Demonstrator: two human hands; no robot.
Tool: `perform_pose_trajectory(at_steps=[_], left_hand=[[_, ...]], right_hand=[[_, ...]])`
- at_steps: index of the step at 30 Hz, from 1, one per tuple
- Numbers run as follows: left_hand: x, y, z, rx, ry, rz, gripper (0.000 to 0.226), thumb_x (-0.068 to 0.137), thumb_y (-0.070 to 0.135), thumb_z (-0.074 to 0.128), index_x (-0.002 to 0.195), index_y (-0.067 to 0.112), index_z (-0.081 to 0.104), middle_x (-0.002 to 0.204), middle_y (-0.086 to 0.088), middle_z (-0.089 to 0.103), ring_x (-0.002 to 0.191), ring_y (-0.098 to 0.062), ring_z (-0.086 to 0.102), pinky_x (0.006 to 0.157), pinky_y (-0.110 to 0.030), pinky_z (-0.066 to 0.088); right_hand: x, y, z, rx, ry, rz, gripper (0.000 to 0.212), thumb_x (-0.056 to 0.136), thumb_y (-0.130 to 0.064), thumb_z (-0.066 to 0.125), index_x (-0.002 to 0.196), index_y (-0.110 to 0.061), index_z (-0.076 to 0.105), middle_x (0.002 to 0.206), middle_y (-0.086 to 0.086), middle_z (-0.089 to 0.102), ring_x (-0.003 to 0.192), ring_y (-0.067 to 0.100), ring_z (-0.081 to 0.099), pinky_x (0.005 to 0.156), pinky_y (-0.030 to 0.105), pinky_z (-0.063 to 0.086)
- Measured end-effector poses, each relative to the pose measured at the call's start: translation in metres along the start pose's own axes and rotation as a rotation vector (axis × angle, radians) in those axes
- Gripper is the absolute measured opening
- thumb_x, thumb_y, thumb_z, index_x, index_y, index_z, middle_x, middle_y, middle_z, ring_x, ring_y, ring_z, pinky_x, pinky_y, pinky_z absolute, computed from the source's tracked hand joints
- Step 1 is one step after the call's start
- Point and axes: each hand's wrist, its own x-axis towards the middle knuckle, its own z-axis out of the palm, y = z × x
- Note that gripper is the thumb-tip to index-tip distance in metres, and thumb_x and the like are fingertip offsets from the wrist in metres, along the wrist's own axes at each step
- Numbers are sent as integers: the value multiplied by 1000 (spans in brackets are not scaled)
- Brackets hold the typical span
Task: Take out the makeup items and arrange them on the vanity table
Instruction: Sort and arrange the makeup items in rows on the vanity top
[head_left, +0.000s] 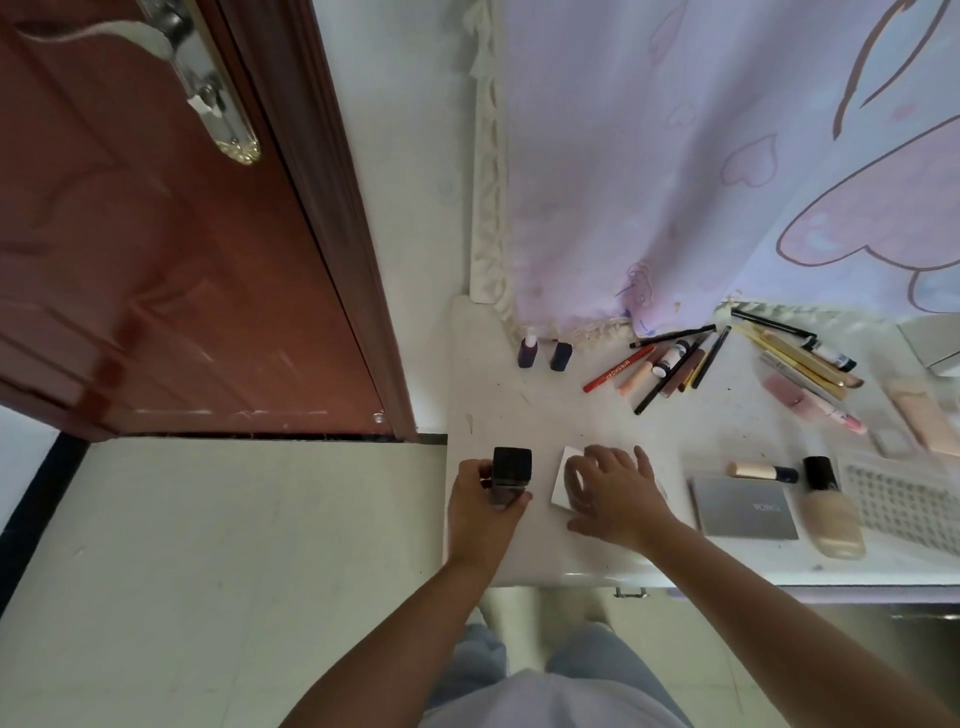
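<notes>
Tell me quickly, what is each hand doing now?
Left hand: grips a dark bottle.
Right hand: fingers curled on a white card on the table.

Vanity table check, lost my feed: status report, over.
Left hand grips black-capped bottle at table edge. Right hand on white compact, fingers curled. Path unobstructed.
</notes>
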Motion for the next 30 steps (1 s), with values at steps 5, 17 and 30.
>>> perform_pose_trajectory(at_steps=[5,17,30], left_hand=[[-4,4,12,-8,60,-18,41,74,13,75,103,9,47,102,-2,56,89,-11,50,76,-16,37],[-48,-12,11,159,167,-126,31,84,18,64,111,13,49,105,2,50,102,-17,51,89,-24,48],[-56,103,26,-493,-207,-113,20,89,11,58,107,14,50,90,-3,64,82,-19,63,76,-28,54]], right_hand=[[4,3,6,36,52,-35,61,79,-42,61,130,-21,37,139,4,36,129,25,31,114,40,11],[-3,17,-19,417,107,-250,60,70,-28,75,124,-16,50,127,1,49,117,18,44,105,24,29],[-58,63,-108,335,177,-555,61,64,-30,81,116,-13,56,126,1,50,103,4,40,93,20,36]])
